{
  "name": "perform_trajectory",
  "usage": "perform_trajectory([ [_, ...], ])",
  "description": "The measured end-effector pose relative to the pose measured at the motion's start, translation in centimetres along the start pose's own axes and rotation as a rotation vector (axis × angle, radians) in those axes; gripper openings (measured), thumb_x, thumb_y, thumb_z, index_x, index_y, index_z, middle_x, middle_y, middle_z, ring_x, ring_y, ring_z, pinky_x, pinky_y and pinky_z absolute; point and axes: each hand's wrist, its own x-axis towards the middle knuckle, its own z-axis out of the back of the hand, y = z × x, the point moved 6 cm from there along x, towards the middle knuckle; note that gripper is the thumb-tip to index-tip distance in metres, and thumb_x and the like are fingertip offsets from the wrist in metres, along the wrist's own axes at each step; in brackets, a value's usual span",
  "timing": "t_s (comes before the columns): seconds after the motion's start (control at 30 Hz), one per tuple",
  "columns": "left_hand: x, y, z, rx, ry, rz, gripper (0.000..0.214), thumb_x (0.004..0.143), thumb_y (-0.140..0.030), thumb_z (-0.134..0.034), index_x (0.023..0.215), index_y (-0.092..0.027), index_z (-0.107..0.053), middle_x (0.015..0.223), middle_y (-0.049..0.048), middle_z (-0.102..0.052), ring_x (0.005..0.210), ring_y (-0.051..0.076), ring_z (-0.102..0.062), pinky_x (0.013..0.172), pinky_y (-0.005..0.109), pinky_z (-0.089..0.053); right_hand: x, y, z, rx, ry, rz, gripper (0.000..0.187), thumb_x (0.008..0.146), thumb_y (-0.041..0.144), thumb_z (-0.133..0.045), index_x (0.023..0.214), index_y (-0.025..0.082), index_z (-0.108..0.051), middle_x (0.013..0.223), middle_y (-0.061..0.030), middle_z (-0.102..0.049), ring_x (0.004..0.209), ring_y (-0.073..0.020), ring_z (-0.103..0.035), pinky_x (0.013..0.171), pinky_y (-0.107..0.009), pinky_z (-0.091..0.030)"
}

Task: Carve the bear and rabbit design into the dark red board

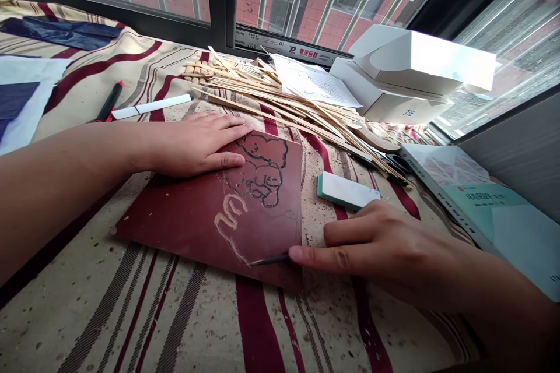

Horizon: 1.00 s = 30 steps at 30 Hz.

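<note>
Bear outline cut into a dark red board, pointed tool in the right hand

Nearest is the striped cloth (196, 315), with the dark red board (175, 227) lying on it at the middle. The right hand (376, 250) sits at the board's near right corner, its grip clamped on a thin carving tool (271, 260) whose tip reaches over the board beside a pale scraped squiggle. The left hand (196, 143) lies flat on the far left of the board, grip apart, fingertips just by the bear outline (258, 172). Just right of the board sits a white eraser (347, 189), with a green book (476, 210) further right. Far left are two markers (151, 106). Further back lie a heap of thin wooden sticks (271, 93), a sketch on paper (312, 81), and white boxes (406, 76) against the window (306, 0).
</note>
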Motion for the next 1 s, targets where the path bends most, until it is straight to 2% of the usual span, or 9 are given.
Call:
perform_trajectory([
  [0.4,0.1,0.1,0.1,0.012,0.019,0.012,0.095,0.106,-0.083,-0.022,0.182,-0.027,-0.027,0.189,0.0090,-0.022,0.174,0.040,-0.024,0.142,0.057,-0.018,0.2,-0.2,0.3,0.002,-0.020,0.012,0.052,0.113,0.002,-0.039,0.153,0.018,-0.068,0.081,0.0027,-0.059,0.058,-0.0107,-0.041,0.057,-0.027,-0.031],
  [0.5,-0.8,-1.4,0.7,0.004,-0.023,-0.037,0.096,0.105,-0.086,-0.023,0.182,-0.028,-0.026,0.190,0.0066,-0.021,0.175,0.038,-0.021,0.143,0.054,-0.016,-0.3,-1.0,1.4,-0.039,-0.220,-0.020,0.048,0.112,0.004,-0.047,0.151,0.021,-0.070,0.085,0.0013,-0.064,0.062,-0.0108,-0.048,0.060,-0.025,-0.038],
  [0.6,-2.1,-4.9,0.6,-0.036,0.012,-0.174,0.109,0.097,-0.097,-0.039,0.183,-0.033,-0.020,0.191,0.0018,-0.012,0.177,0.036,-0.013,0.145,0.049,-0.014,-1.4,-2.4,2.8,-0.082,-0.459,-0.201,0.052,0.112,0.010,-0.058,0.158,0.030,-0.066,0.089,0.0000,-0.070,0.068,-0.0130,-0.058,0.068,-0.026,-0.049],
  [0.7,-2.9,-7.8,0.1,-0.060,0.070,-0.308,0.116,0.092,-0.102,-0.044,0.182,-0.032,-0.025,0.191,0.0034,-0.010,0.177,0.037,-0.012,0.145,0.047,-0.014,-1.8,-2.9,3.0,-0.112,-0.508,-0.319,0.058,0.113,0.017,-0.059,0.168,0.035,-0.057,0.088,-0.0002,-0.072,0.067,-0.0147,-0.056,0.070,-0.029,-0.054],
  [0.73,-2.8,-8.0,0.0,-0.050,0.072,-0.287,0.112,0.095,-0.099,-0.040,0.182,-0.030,-0.027,0.191,0.0050,-0.011,0.177,0.038,-0.013,0.145,0.050,-0.013,-1.8,-3.0,3.0,-0.102,-0.515,-0.334,0.059,0.112,0.019,-0.060,0.169,0.036,-0.056,0.088,-0.0002,-0.072,0.066,-0.0147,-0.056,0.070,-0.029,-0.056],
  [0.83,-2.6,-6.5,0.5,0.003,-0.055,-0.054,0.100,0.106,-0.088,-0.026,0.182,-0.023,-0.027,0.191,0.0112,-0.012,0.176,0.041,-0.015,0.144,0.059,-0.011,-1.6,-3.2,3.1,-0.021,-0.539,-0.396,0.059,0.109,0.020,-0.063,0.166,0.038,-0.059,0.085,0.0006,-0.071,0.064,-0.0144,-0.056,0.066,-0.028,-0.057],
  [0.87,-2.6,-6.3,0.4,-0.008,-0.040,-0.050,0.104,0.103,-0.092,-0.030,0.182,-0.026,-0.025,0.191,0.0103,-0.009,0.176,0.042,-0.015,0.143,0.058,-0.016,-1.6,-3.2,3.1,0.015,-0.555,-0.418,0.059,0.108,0.020,-0.064,0.164,0.037,-0.062,0.085,0.0006,-0.071,0.064,-0.0146,-0.057,0.063,-0.028,-0.056],
  [0.93,-2.8,-6.8,0.0,-0.023,0.030,-0.193,0.110,0.095,-0.098,-0.043,0.183,-0.034,-0.023,0.192,0.0045,-0.006,0.177,0.040,-0.013,0.143,0.052,-0.020,-1.7,-3.3,3.3,0.107,-0.598,-0.457,0.058,0.104,0.018,-0.065,0.159,0.035,-0.067,0.087,-0.0001,-0.071,0.066,-0.0148,-0.060,0.060,-0.028,-0.055],
  [1.0,-2.8,-6.3,-0.2,0.003,0.068,-0.243,0.105,0.099,-0.091,-0.046,0.183,-0.033,-0.023,0.192,0.0046,-0.011,0.177,0.038,-0.012,0.144,0.051,-0.017,-1.9,-3.4,3.5,0.219,-0.643,-0.488,0.057,0.098,0.013,-0.067,0.152,0.031,-0.071,0.090,-0.0007,-0.072,0.069,-0.0149,-0.064,0.060,-0.028,-0.055],
])
